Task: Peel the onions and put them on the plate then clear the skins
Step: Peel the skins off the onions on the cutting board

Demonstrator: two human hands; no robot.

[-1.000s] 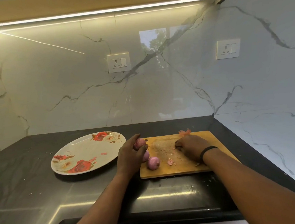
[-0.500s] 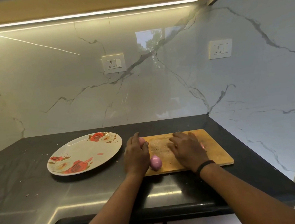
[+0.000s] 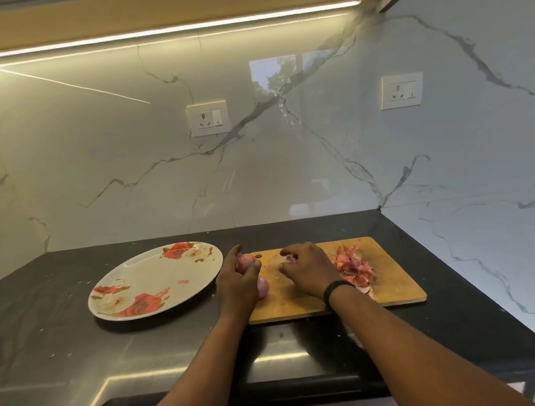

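Note:
On the black counter lies a wooden cutting board (image 3: 393,276). At the board's left edge my left hand (image 3: 239,283) grips a small pink onion (image 3: 243,261); a second peeled onion (image 3: 262,287) lies under its palm side. My right hand (image 3: 308,271), with a black wristband, hovers over the board's middle and pinches a small pink piece (image 3: 290,258) between curled fingers. A heap of pink onion skins (image 3: 354,265) sits on the board right of that hand. The floral plate (image 3: 150,276) lies left of the board with one tiny pink scrap on it.
Marble walls close the counter at the back and right, with two wall sockets (image 3: 209,118). Small skin flakes are scattered on the counter (image 3: 63,353) left of and in front of the plate. The counter's front edge runs just below my forearms.
My right hand has shifted left off the skins, so the heap now shows on the board's right side, and its fingers now pinch a pink piece. My left hand still holds its onion.

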